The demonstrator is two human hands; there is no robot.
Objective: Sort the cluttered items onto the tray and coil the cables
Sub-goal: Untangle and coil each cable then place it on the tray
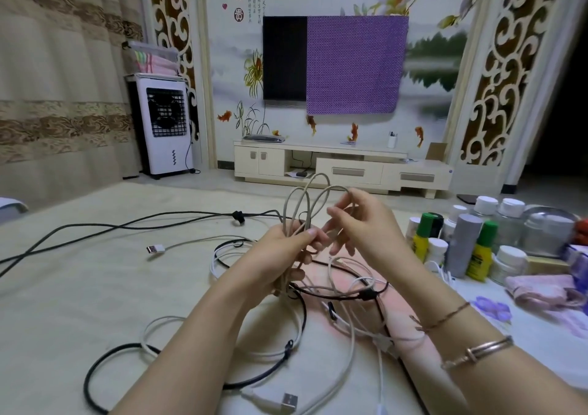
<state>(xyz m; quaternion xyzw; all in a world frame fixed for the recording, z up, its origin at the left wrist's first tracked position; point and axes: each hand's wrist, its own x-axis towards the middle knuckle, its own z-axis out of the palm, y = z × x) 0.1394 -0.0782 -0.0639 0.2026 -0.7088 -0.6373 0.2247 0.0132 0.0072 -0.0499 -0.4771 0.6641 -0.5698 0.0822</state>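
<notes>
Left hand (283,249) grips a bundle of beige cable (313,201) loops, fingers curled round the gathered strands, loops standing up above the fist. Right hand (359,223) is just beside it, fingers loosely spread and pinching or guiding a strand of the same cable; exact contact is hard to tell. Cable tail drops from the left fist into the tangle below.

Still loose on the pale surface: a black cable (127,360) in a wide loop, a white cable (197,241) with a USB plug (156,249), another USB plug (288,402) near the bottom edge. Bottles (464,242) and a pink towel (541,289) sit at right; tray not clearly visible.

Judgement: cable is light, limp, slightly springy, so loops will want to fan open. Hold at the crossing point where strands bunch, keep the thumb clamped there, feed the slack with the other hand. Snag risk where the tail crosses the other cables.
</notes>
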